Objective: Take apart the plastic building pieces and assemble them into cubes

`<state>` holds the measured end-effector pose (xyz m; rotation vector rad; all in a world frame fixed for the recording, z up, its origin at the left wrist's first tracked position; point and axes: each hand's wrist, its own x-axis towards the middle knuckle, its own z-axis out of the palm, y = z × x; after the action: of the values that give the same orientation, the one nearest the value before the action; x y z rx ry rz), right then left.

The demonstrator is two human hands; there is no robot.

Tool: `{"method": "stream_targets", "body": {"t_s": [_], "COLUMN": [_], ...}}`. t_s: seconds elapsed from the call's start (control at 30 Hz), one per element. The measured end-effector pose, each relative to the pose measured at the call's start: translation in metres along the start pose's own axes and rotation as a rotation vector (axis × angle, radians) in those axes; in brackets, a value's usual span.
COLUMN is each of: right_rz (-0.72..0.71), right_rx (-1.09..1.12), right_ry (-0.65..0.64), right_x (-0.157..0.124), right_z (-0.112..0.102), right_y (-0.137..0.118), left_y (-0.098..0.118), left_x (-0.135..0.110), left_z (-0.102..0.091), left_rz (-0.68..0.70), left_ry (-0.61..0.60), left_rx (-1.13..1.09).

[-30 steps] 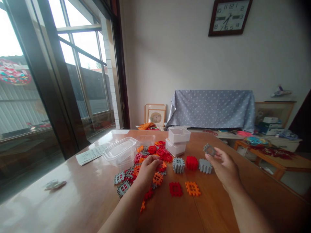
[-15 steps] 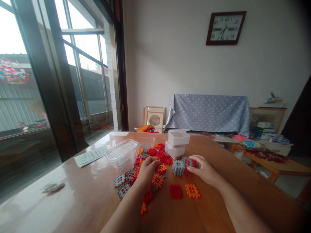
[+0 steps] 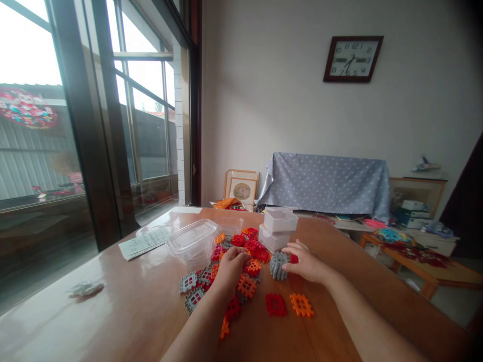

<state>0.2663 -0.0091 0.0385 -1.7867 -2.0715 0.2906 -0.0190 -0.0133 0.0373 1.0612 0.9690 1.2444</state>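
My left hand (image 3: pixel 232 266) hovers at a heap of plastic waffle blocks (image 3: pixel 247 285), thumb and fingertips pinched together. What they hold, if anything, is hidden. My right hand (image 3: pixel 309 264) curls its thumb and fingers at the right side of a grey waffle-block stack (image 3: pixel 278 266), touching it. Part of a red block (image 3: pixel 294 258) shows behind the stack, between thumb and fingers. Nearer to me, a red square block (image 3: pixel 275 304) and an orange square block (image 3: pixel 302 304) lie flat, side by side.
Two stacked white plastic boxes (image 3: pixel 279 229) stand behind the grey stack. Left of the heap is a clear lidded container (image 3: pixel 194 241), with written paper sheets (image 3: pixel 143 243) beyond it. A small plastic packet (image 3: pixel 86 288) lies on the table's left side.
My right hand has shifted left from the red-and-grey blocks onto the grey stack, which looks turned. My left hand stays pinched over the heap. The view has tipped slightly upward.
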Motion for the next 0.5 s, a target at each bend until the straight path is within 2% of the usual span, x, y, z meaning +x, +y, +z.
{"method": "stream_targets", "body": {"t_s": [0.5], "right_rz": [0.012], "right_rx": [-0.037], "right_ry": [-0.049], "right_x": [-0.0037], "right_z": [0.0009], "right_y": [-0.0053], "left_y": [-0.0040], "left_x": [0.0064], "left_z": [-0.0039], "left_rz": [0.002], "left_ry": [-0.011], "left_rx": [-0.012]}}
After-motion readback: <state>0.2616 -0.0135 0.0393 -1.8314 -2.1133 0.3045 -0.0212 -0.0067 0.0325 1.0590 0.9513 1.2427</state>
